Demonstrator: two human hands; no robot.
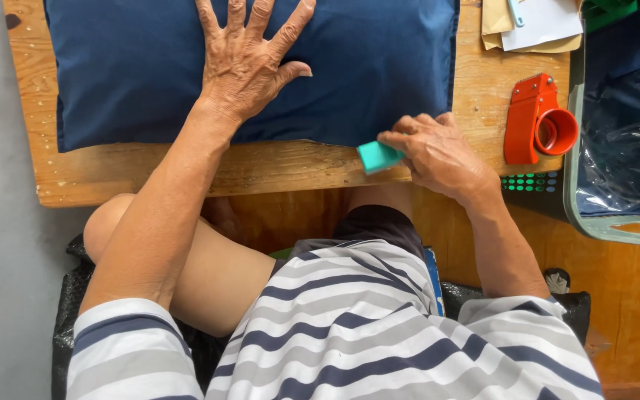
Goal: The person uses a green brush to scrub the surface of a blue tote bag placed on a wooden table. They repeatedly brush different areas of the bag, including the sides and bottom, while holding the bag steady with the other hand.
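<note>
Navy pillow [135, 67] pinned flat under left hand [244, 63], fingers spread wide, likely to stop it sliding. Right hand [438, 152] pinches small teal block [378, 156] at fingertips, against pillow's near edge. Red tape dispenser [536, 122] just beyond right hand, untouched.

Packing workshop: tape dispenser [538, 118], wooden bench [275, 167].

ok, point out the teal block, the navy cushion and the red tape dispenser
teal block [376, 156], head view, its top face.
navy cushion [135, 67], head view, bare fabric on its left half.
red tape dispenser [529, 122], head view, its flat body.
</note>
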